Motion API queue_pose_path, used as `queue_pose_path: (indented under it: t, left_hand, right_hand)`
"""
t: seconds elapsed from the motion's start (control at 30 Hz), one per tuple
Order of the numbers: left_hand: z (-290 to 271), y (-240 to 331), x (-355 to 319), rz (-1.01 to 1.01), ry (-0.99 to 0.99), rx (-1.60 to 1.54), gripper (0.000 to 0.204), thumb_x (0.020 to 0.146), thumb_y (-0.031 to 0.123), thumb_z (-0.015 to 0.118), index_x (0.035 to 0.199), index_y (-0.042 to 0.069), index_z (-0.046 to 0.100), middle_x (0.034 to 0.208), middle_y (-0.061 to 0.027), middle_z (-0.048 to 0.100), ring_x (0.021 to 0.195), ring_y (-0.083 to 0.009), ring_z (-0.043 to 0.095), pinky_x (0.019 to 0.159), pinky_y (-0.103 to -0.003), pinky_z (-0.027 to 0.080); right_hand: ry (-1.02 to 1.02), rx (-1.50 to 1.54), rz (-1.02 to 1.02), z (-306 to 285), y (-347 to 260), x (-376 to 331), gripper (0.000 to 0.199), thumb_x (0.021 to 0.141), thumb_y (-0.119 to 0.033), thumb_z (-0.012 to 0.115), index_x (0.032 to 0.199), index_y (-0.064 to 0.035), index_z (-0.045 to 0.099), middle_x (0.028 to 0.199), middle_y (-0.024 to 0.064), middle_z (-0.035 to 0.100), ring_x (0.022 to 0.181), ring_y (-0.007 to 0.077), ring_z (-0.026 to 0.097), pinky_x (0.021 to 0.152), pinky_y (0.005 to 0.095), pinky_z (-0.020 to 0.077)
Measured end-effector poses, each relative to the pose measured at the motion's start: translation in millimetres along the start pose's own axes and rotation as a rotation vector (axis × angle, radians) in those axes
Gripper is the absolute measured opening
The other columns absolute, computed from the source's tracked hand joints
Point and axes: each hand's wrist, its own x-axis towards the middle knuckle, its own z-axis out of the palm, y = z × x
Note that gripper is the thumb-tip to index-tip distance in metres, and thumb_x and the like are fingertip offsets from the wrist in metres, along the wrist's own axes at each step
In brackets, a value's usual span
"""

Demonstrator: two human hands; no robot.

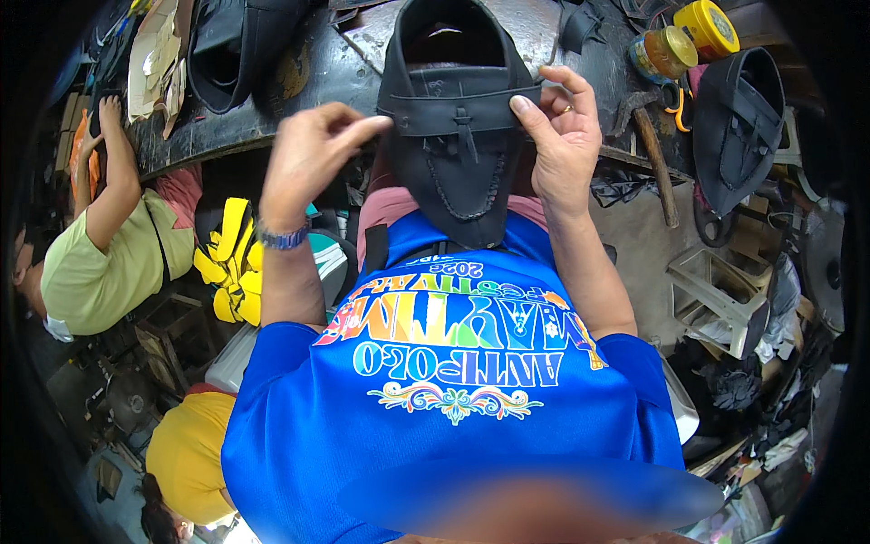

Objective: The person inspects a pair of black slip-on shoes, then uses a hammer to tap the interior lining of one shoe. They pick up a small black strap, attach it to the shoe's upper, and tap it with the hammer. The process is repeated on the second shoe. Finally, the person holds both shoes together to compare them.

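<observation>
In front of me a black leather shoe upper [458, 168] leans against the table edge, its opening at the top and its toe pointing down to my lap. A strap [444, 116] with a small tassel crosses it, and raised stitching curves round the toe part. My left hand [313, 159] is at the strap's left end, thumb stretched out to its edge and fingers loosely bent, holding nothing that I can see. At the right end, my right hand [566, 136] has its thumb on the strap's edge and its index finger bent at the upper's side, gripping it there.
On the dark worktable [317, 77] lie a hammer [654, 154], orange-handled scissors [677, 107], a glass jar [663, 53] and a yellow tub [707, 27]. Another black upper [739, 131] is at the right. A co-worker [109, 245] reaches in from the left, near yellow straps [234, 263].
</observation>
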Motion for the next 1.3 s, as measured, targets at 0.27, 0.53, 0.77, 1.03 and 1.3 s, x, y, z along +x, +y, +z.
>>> queue_pose_path:
  t: [0.27, 0.53, 0.77, 1.03, 1.3]
  left_hand:
    - [4.7, 77.1, 32.7, 0.83, 0.068, 0.192, 0.047, 0.083, 0.034, 0.075, 0.115, 0.002, 0.065, 0.119, -0.0172, 0.06, 0.105, -0.0317, 0.062, 0.09, -0.038, 0.05]
    - [19.5, 96.2, 75.4, 0.675, -0.382, 0.294, 0.034, 0.094, 0.028, 0.063, 0.108, -0.003, 0.065, 0.089, -0.019, 0.068, 0.079, -0.0302, 0.068, 0.07, -0.033, 0.053]
    - [27.5, 102.4, 70.5, 0.537, -0.417, 0.41, 0.049, 0.081, 0.041, 0.075, 0.102, -0.003, 0.07, 0.089, -0.0227, 0.069, 0.081, -0.0347, 0.069, 0.069, -0.038, 0.053]
    - [14.1, 100.0, 53.0, 0.525, -0.44, 0.154, 0.039, 0.081, 0.032, 0.077, 0.096, -0.003, 0.068, 0.081, -0.0147, 0.068, 0.073, -0.0196, 0.066, 0.067, -0.029, 0.051]
    - [-5.2, 82.7, 34.9, 0.382, -0.502, -0.156, 0.027, 0.084, 0.021, 0.077, 0.096, -0.002, 0.069, 0.087, -0.0067, 0.071, 0.08, -0.0108, 0.064, 0.076, -0.026, 0.051]
  right_hand:
    - [-0.004, -0.003, 0.012, 0.9, 7.5, 2.1, 0.043, 0.086, 0.005, 0.066, 0.125, -0.0006, 0.049, 0.093, 0.0049, 0.062, 0.085, 0.0082, 0.059, 0.077, 0.0206, 0.0479]
    - [0.015, 0.06, 0.013, -3.7, 5.7, -1.4, 0.045, 0.086, 0.007, 0.065, 0.127, -0.0017, 0.049, 0.088, 0.0043, 0.062, 0.081, 0.0071, 0.059, 0.074, 0.0191, 0.0478]
    - [0.012, 0.052, 0.004, -4.1, 8.1, -0.6, 0.048, 0.086, 0.006, 0.066, 0.129, -0.0026, 0.049, 0.086, 0.0022, 0.061, 0.08, 0.0054, 0.057, 0.073, 0.0181, 0.0461]
    - [0.122, 0.02, -0.036, -28.6, -5.1, 2.2, 0.053, 0.091, 0.0, 0.064, 0.138, -0.0006, 0.039, 0.101, 0.0114, 0.067, 0.087, 0.0109, 0.062, 0.082, 0.0242, 0.0502]
    - [-0.18, 0.44, 0.666, -27.4, -21.7, 10.1, 0.045, 0.089, -0.01, 0.067, 0.128, 0.0044, 0.052, 0.105, 0.0114, 0.068, 0.091, 0.0157, 0.067, 0.084, 0.0271, 0.0542]
